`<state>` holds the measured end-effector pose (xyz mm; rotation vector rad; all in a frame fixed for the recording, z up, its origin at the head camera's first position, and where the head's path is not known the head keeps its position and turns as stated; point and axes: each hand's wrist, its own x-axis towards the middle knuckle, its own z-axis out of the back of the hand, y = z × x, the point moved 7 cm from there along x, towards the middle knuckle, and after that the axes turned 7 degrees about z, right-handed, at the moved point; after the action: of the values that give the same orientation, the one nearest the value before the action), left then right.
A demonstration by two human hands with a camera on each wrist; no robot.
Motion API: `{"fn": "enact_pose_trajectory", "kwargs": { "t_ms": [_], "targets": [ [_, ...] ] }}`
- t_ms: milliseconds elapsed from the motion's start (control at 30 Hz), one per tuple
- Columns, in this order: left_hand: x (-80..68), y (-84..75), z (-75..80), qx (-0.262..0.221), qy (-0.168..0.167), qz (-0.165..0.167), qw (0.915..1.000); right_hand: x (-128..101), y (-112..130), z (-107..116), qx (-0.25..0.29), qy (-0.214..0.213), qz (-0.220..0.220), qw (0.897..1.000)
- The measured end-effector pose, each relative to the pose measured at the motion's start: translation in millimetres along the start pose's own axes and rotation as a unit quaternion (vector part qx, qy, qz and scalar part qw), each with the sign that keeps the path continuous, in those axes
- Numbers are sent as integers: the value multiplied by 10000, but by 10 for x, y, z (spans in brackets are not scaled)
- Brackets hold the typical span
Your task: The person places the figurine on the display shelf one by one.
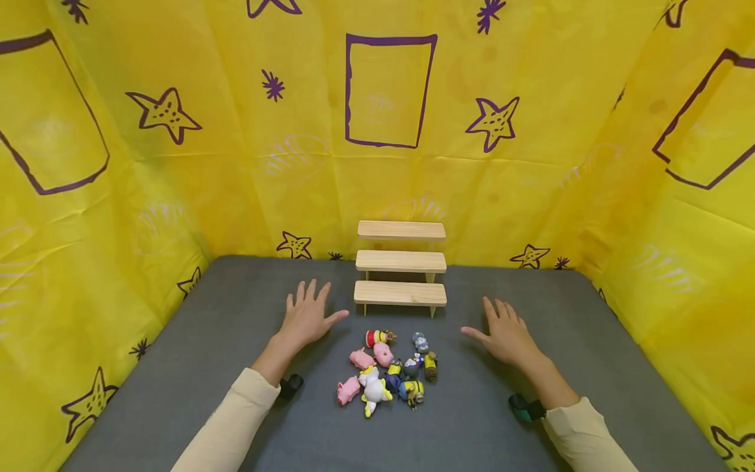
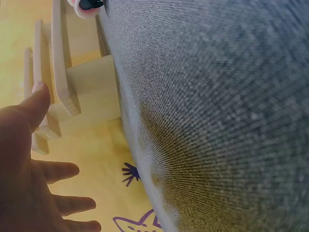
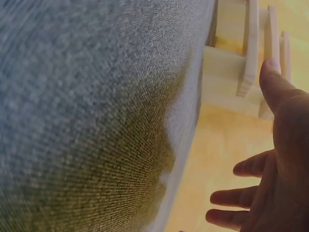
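between the left hand (image 1: 307, 321) and the right hand (image 1: 507, 337), on dark grey cloth (image 1: 472, 429): a tight cluster of small, glossy painted toy figures (image 1: 392, 382). at its left edge, a pink rounded pig figure (image 1: 348, 391); at the front, a white winged figure with yellow tips (image 1: 375, 388); at the right edge, a yellow-and-brown upright figure (image 1: 430, 367). just beyond the cluster, a three-tiered stand of pale wooden planks (image 1: 401, 261), apart from both hands.

in the left hand, nothing; fingers straight and spread, thumb angled inward. in the right hand, likewise nothing; fingers parted, thumb stretched toward the middle.

for a clean pick-up, probably best to start at the rim of the cluster rather than in its packed middle. come down from above, pinch round the body instead of a wing, and lift straight up to spare the neighbours. with the pig figure, go gently: likely to roll under a glancing touch. near the middle, move one hand at a time to avoid bumping.
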<state>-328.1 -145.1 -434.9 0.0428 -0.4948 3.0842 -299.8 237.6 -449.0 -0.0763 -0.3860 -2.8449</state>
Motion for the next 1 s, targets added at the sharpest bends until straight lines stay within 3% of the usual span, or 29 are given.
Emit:
{"fn": "enact_pose_trajectory", "kwargs": {
  "t_ms": [333,633,800,1000],
  "targets": [
    [25,-46,-15,-251,73,-81,9996,6,127,29,118,-183,263,9994],
    [69,-78,-77,-642,352,-50,9973,4,292,22,356,-159,555,9977],
    [105,-101,-130,-977,486,-63,9940,9,350,-2,596,11,632,9962],
    [120,-171,-205,-1533,753,-134,9852,10,410,8,834,-72,818,9931]
  ]
}}
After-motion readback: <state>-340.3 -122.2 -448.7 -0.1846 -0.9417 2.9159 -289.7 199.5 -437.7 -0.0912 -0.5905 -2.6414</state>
